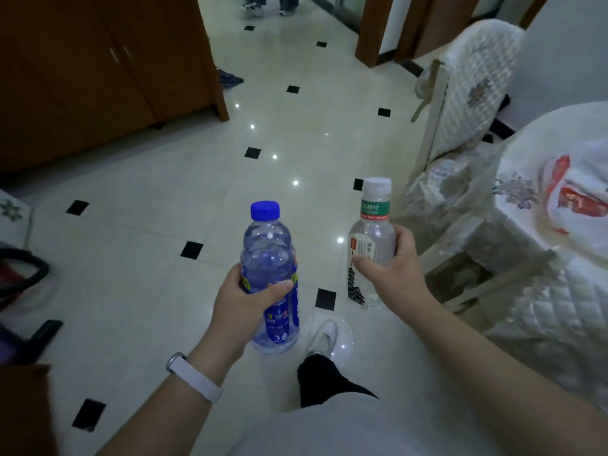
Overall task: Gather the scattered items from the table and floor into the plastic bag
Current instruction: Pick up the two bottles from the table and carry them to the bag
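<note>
My left hand (245,304) grips a clear blue-tinted bottle (268,258) with a blue cap, held upright above the tiled floor. My right hand (391,264) grips a clear bottle (370,238) with a white cap and a green and white label, also upright. Both bottles look empty. A white plastic bag (579,192) with red print lies on the round table (519,179) at the right edge of the view.
A chair (460,133) with a white quilted cover stands between me and the table. A brown cabinet (98,70) fills the upper left. Dark objects (23,291) lie at the left edge. Someone's feet (269,4) show at the far end of the hallway.
</note>
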